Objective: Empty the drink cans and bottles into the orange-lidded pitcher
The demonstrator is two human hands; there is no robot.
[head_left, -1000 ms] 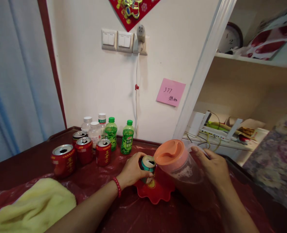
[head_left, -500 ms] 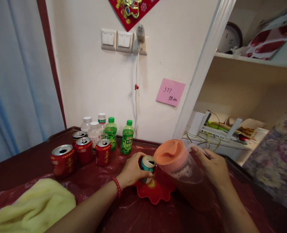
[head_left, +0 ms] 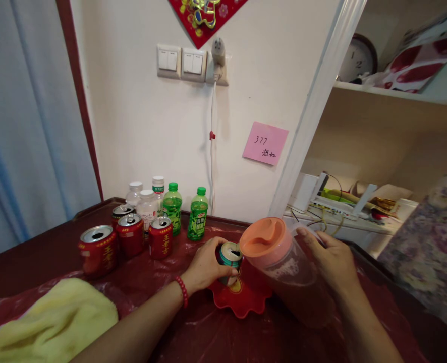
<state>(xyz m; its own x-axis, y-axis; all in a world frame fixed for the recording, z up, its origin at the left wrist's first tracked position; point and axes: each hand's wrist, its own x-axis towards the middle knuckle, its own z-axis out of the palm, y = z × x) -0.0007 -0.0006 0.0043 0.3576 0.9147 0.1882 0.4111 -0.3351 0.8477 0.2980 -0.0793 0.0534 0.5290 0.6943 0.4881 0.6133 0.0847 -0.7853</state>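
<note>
pale wall (head_left: 125,116) behind, dark red surface (head_left: 185,338) across the lower frame. at centre, teal-banded can (head_left: 231,253) gripped in the curled left hand (head_left: 206,269), thumb in front, fingers round the back, over a scalloped red dish (head_left: 242,305). right of centre, right hand (head_left: 327,257) closed on the handle of a pitcher (head_left: 295,269), tipped with orange lid (head_left: 265,238) towards the can's opening. spout-to-rim contact, and any flow, hard to make out. possible trouble: dribbles down the can into the dish from a spout off line; overflow from too steep a tilt, with the can's inside hidden; a toppled can from a knock by the pitcher or from slack fingers.
</note>
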